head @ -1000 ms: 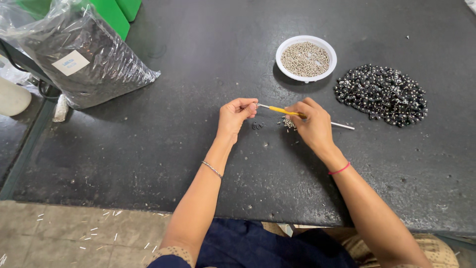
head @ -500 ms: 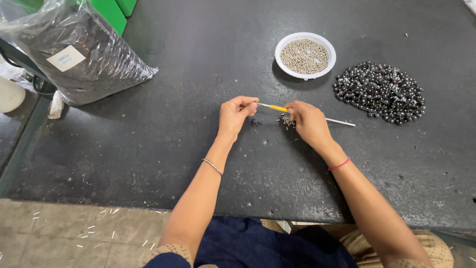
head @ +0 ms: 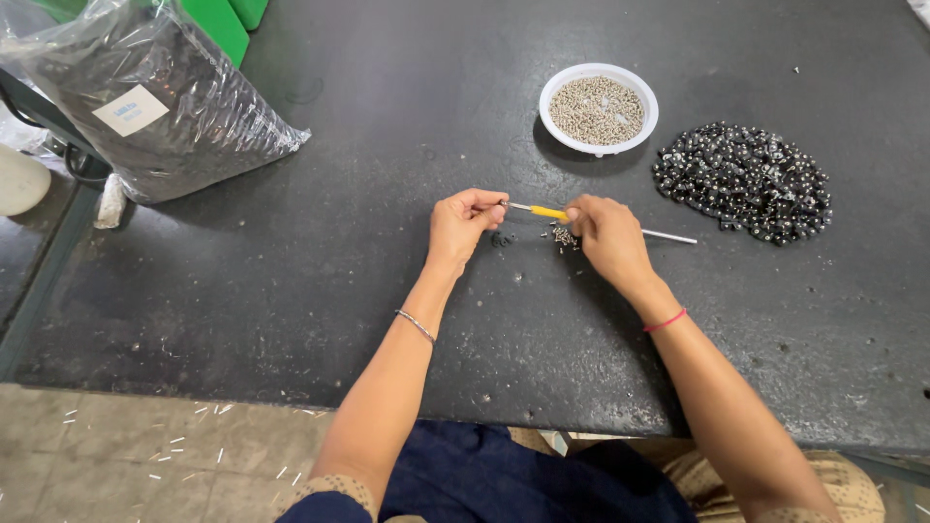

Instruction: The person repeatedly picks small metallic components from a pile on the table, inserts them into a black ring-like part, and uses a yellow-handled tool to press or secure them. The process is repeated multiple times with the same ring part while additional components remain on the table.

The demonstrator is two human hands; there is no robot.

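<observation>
My right hand [head: 608,235] grips a thin metal rod tool with a yellow sleeve [head: 548,212], held level above the dark table [head: 291,291]. My left hand [head: 463,221] pinches the tool's tip, fingers closed around something too small to make out. A little heap of small metal pins [head: 562,235] lies under the tool, beside a tiny dark part [head: 500,239]. The rod's bare end [head: 670,236] sticks out to the right of my right hand.
A white bowl of small silver pins [head: 598,109] stands at the back. To its right lies a pile of black shiny beads [head: 744,180]. A clear plastic bag of dark material [head: 155,102] sits at the far left, with green crates [head: 225,21] behind it.
Both hands have stayed together at the tool; my right hand has shifted slightly left along the rod. The view has moved a little.
</observation>
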